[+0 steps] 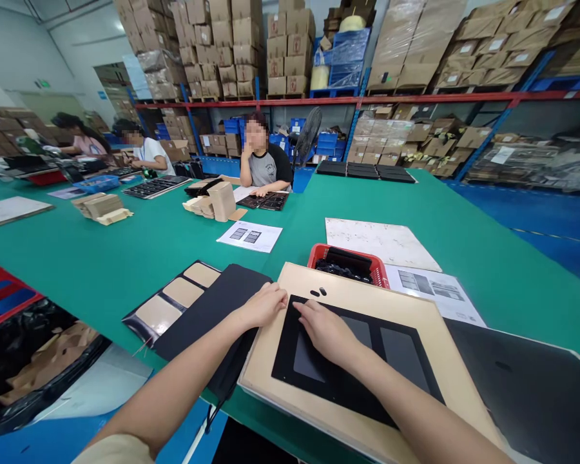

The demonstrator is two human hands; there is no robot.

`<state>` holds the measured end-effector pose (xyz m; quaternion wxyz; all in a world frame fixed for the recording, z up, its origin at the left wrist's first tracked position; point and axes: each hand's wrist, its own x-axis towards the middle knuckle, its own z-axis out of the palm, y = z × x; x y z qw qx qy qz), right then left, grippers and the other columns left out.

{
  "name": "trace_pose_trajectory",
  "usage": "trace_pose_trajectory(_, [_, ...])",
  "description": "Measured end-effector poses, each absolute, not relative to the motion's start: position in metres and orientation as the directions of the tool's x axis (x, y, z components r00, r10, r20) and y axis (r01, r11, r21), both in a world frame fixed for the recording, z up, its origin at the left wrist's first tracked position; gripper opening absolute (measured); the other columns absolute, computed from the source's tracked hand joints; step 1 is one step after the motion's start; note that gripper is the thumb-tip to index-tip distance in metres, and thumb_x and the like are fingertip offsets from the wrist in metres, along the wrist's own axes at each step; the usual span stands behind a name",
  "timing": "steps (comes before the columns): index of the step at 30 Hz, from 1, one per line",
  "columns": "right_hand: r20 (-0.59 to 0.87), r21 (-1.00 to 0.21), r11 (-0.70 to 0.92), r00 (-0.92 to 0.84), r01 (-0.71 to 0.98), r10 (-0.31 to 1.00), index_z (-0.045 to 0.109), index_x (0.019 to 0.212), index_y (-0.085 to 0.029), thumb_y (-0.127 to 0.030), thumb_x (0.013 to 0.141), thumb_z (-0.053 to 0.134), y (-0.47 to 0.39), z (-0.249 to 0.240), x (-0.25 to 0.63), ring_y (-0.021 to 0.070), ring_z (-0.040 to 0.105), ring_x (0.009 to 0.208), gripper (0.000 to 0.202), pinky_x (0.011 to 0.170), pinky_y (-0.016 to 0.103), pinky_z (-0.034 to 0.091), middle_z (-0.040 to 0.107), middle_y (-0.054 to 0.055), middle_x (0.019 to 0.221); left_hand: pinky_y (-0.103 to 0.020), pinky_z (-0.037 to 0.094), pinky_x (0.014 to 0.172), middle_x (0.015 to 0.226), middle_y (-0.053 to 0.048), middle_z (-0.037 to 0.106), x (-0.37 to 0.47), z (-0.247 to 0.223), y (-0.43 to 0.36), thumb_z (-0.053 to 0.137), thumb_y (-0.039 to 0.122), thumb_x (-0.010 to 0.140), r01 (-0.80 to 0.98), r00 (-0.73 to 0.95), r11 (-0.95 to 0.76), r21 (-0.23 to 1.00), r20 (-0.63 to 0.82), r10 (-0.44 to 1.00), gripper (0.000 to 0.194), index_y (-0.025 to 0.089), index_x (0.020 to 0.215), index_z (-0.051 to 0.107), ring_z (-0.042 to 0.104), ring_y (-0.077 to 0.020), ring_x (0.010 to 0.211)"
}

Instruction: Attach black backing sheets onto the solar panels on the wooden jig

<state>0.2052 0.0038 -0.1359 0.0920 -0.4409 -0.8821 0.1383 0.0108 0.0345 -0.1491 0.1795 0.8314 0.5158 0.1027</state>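
Observation:
A black rectangular panel (362, 393) with grey window-like areas lies flat on a beige board (270, 361). My right hand (325, 325) rests over the panel's far left corner, thumb and fingertips drawn together there; anything between them is too small to make out. Just left of that corner, my left hand (265, 305) is closed at the board's edge, its fingers curled in and hiding whatever they hold. Two small black oval pieces (318, 292) lie on the board beyond the panel. Left of the board is a black folded cover (217, 322), partly over a dark sheet with beige pads (160, 314).
Behind the board stands a red basket (381, 270) of black pieces. Printed sheets (250, 236) and a white board (377, 241) lie on the green table (174, 232). A dark panel (526, 380) is at right, a lined bin (38, 361) at left. Co-workers (265, 164) sit opposite.

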Motion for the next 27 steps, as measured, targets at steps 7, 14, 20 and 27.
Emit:
trace_pose_trajectory(7, [0.054,0.071,0.619,-0.623,0.782,0.781,0.06,0.114,-0.011,-0.006,0.087,0.034,-0.001,-0.14,0.175,0.0268,0.058,0.088,0.038,0.071,0.04,0.05,0.061,0.014,0.099,-0.031,0.042,0.078,0.091,-0.004,0.054,0.012,-0.144,0.029,0.043,0.016,0.088,0.825,0.446,-0.428,0.369,0.041,0.894,0.015,0.02,0.083,0.056,0.047,-0.0204,0.089])
trace_pose_trajectory(14, [0.215,-0.022,0.686,-0.667,0.727,0.714,0.053,0.125,-0.006,-0.007,0.089,0.034,0.01,-0.166,0.18,0.0252,0.045,0.125,0.041,0.104,0.042,0.038,0.052,0.017,0.133,-0.039,0.041,0.086,0.113,-0.007,0.056,0.016,-0.149,-0.008,0.035,0.012,0.092,0.798,0.46,-0.494,0.346,0.181,0.869,0.03,0.023,0.112,0.055,0.046,-0.0234,0.105])
trace_pose_trajectory(20, [0.186,-0.011,0.639,-0.626,0.769,0.757,0.057,0.117,-0.004,-0.005,0.087,0.036,0.021,-0.158,0.166,0.0249,0.054,0.115,0.037,0.109,0.042,0.031,0.06,0.019,0.12,-0.038,0.044,0.089,0.112,-0.006,0.061,0.018,-0.153,-0.011,0.042,0.006,0.087,0.819,0.453,-0.49,0.299,0.19,0.871,0.027,0.021,0.099,0.061,0.049,-0.0231,0.108])
trace_pose_trajectory(27, [0.041,-0.198,0.669,-0.676,0.716,0.736,0.047,0.133,-0.005,-0.027,0.093,0.039,0.007,-0.156,0.183,0.0324,0.035,0.132,0.046,0.11,0.056,0.022,0.044,0.02,0.139,-0.034,0.043,0.1,0.122,-0.001,0.061,0.019,-0.163,0.005,0.04,0.006,0.089,0.841,0.424,-0.468,0.273,0.206,0.882,0.035,0.025,0.109,0.061,0.041,-0.0186,0.128])
